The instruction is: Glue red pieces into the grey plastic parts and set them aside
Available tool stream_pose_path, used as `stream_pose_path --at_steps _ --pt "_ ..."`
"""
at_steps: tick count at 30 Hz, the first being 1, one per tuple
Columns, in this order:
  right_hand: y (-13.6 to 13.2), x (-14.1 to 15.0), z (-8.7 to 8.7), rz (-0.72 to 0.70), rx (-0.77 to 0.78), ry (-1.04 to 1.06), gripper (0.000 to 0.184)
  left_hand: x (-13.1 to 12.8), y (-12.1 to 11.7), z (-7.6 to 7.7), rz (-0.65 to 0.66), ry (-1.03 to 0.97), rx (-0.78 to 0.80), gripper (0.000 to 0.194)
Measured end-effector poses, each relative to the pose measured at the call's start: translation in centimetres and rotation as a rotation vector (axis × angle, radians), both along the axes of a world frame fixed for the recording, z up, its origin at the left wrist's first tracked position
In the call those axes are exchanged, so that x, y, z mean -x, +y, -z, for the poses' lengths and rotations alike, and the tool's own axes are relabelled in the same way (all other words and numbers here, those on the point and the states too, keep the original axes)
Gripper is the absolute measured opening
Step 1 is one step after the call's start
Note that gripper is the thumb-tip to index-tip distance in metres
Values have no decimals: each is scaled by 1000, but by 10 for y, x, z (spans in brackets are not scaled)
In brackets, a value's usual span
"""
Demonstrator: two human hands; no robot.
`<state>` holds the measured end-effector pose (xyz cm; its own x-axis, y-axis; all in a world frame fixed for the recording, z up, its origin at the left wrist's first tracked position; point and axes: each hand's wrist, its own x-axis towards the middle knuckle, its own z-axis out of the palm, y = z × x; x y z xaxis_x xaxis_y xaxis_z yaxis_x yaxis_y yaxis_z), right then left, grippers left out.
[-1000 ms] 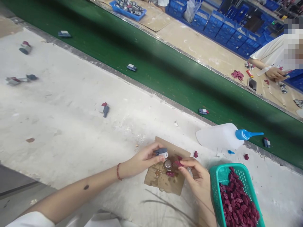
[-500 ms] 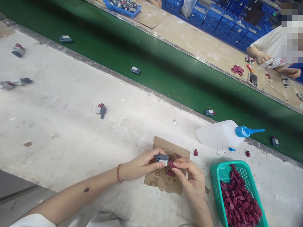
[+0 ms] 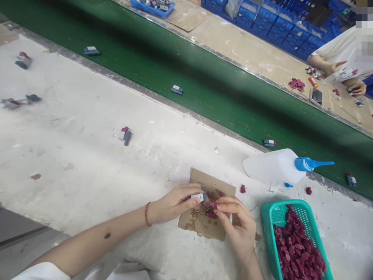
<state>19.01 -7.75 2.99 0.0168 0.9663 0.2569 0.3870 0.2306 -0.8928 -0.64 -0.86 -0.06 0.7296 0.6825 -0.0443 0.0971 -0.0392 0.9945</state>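
Observation:
Over a stained piece of cardboard (image 3: 210, 229), my left hand (image 3: 177, 200) is closed on a small grey-and-white plastic part (image 3: 198, 197), its white face turned up. Between the thumb and fingertips of my right hand (image 3: 237, 221) is a small dark-red piece (image 3: 214, 205), just to the right of the grey-and-white part. I cannot tell whether the two touch. Other dark-red pieces lie on the wet cardboard below, partly covered by my hands. To the right stands a green basket (image 3: 266, 229) holding a heap of dark-red pieces (image 3: 300, 245).
A white squeeze bottle (image 3: 271, 165) with a blue nozzle lies behind the basket. Beyond it runs a green conveyor belt (image 3: 140, 58) carrying several grey-and-white parts. More assembled parts (image 3: 126, 136) sit on the table at left. Across the belt, a co-worker's hands (image 3: 357, 87) handle small parts.
The parts on the belt have shifted right. My left hand has turned the grey-and-white part so more of its white face shows. My right hand has moved slightly right with the dark-red piece.

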Motion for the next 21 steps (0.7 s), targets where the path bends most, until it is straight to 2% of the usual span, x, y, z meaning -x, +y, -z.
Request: stream_pose_path --at_steps 5,21 --pt "0 3 -3 -49 -32 -17 15 -1 0 1 88 1 -82 58" --pt "3 -1 -1 -196 -8 -112 19 0 1 3 207 36 -50 61"
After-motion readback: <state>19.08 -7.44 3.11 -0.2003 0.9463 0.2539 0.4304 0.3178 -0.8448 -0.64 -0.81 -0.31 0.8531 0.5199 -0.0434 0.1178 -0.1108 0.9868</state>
